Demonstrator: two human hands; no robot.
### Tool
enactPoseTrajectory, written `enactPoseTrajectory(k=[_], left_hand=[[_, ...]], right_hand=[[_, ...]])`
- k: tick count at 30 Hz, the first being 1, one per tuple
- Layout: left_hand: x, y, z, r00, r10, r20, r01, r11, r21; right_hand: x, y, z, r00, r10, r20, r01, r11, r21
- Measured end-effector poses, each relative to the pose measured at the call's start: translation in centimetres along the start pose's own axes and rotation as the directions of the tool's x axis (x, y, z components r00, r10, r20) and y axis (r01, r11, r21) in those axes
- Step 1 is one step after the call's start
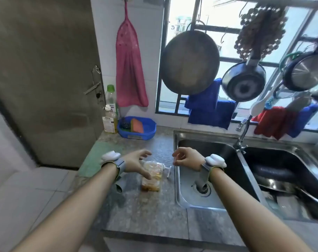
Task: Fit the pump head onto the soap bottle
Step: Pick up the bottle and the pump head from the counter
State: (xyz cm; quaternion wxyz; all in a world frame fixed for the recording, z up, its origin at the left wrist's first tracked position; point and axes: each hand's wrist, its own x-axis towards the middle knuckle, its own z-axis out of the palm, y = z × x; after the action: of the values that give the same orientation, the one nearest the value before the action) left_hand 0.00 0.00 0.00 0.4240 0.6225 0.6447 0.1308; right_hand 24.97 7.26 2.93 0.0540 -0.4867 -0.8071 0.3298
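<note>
Head view shows the soap bottle (151, 176) standing upright on the counter, just left of the sink (180, 179), with the pump head (168, 170) beside its neck (spout toward the sink). My left hand (136, 164) is half open around the bottle; my right hand (186, 159) is loosely curled, holding nothing clear. I should steady the bottle first, then lower the pump straight down.

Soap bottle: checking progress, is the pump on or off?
Appears on: the pump's nozzle juts sideways from the soap bottle's top. Seating cannot tell.

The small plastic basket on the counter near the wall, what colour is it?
Blue. The small plastic basket holding an orange sponge shows in the head view, the only one.
</note>
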Motion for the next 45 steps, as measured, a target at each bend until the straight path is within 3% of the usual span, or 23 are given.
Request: enactPoseTrajectory(k=[5,11,21,27,30,36,45], left_hand=[[1.6,-1.5,2.3,0.994,0.059,-0.088,-0.061,0.998,-0.015],[1.9,-3.0,3.9,0.949,0.110,-0.294,-0.130,0.990,-0.048],[2.2,-3.8,4.1,0.947,0.091,-0.307,-0.137,0.982,-0.133],[2.4,-3.9,4.1,0.953,0.076,-0.295,-0.134,0.974,-0.184],[2.4,-3.9,4.1,0.949,0.083,-0.304,-0.142,0.974,-0.178],[2.5,-4.1,4.2,0.954,0.064,-0.293,-0.114,0.981,-0.155],[0.4,-1.6,4.6,0.927,0.036,-0.373,-0.086,0.989,-0.119]], right_hand=[[2.6,2.2,3.6,1.000,0.022,0.020,-0.019,0.995,-0.102],[5.2,4.0,6.4,1.000,0.004,0.003,-0.003,0.977,-0.214],[10.6,4.7,9.7,0.998,0.063,-0.032,-0.069,0.960,-0.272],[11.2,4.6,10.5,0.997,0.020,-0.070,-0.039,0.960,-0.276],[10.7,4.3,10.0,0.994,0.034,-0.099,-0.055,0.976,-0.211],[8.4,3.3,5.3,0.975,0.043,-0.220,-0.007,0.987,0.161],[1.3,-0.9,-5.9,0.950,-0.130,-0.285,0.159,0.984,0.079]])
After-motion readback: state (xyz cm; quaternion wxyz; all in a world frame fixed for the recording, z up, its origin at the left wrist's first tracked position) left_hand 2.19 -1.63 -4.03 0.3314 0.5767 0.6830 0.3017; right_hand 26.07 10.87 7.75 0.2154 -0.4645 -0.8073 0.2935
